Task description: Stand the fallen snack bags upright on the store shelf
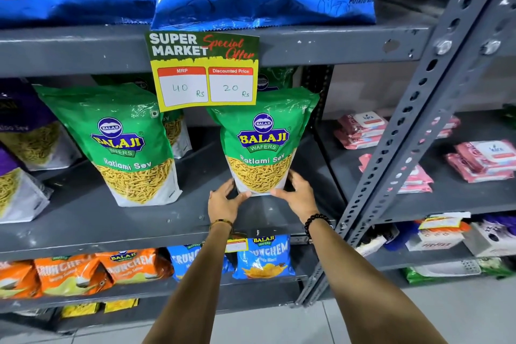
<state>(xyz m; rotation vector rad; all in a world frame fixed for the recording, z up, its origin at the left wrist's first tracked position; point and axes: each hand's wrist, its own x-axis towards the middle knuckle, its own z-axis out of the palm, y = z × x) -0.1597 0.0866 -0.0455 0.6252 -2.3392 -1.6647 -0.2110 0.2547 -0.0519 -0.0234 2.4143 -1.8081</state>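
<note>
Head view, bag: I see the green Ratlami Sev bag [262,145] upright on the grey middle shelf [111,220], right of a second green bag [122,145].
Left hand [223,200]: fingers curled on its lower left corner.
Right hand [298,194]: fingers clasping its lower right edge.

- One view only, worn on the person's head, so no second view shares the scene.
- It faces a grey metal shelf unit [307,45] head-on and tilts down; both forearms reach in from the bottom edge.
- It stands close: the middle shelf fills the frame, floor tiles [432,313] show bottom right.
- Wide-angle lens bends the right-hand upright [413,131].
</note>
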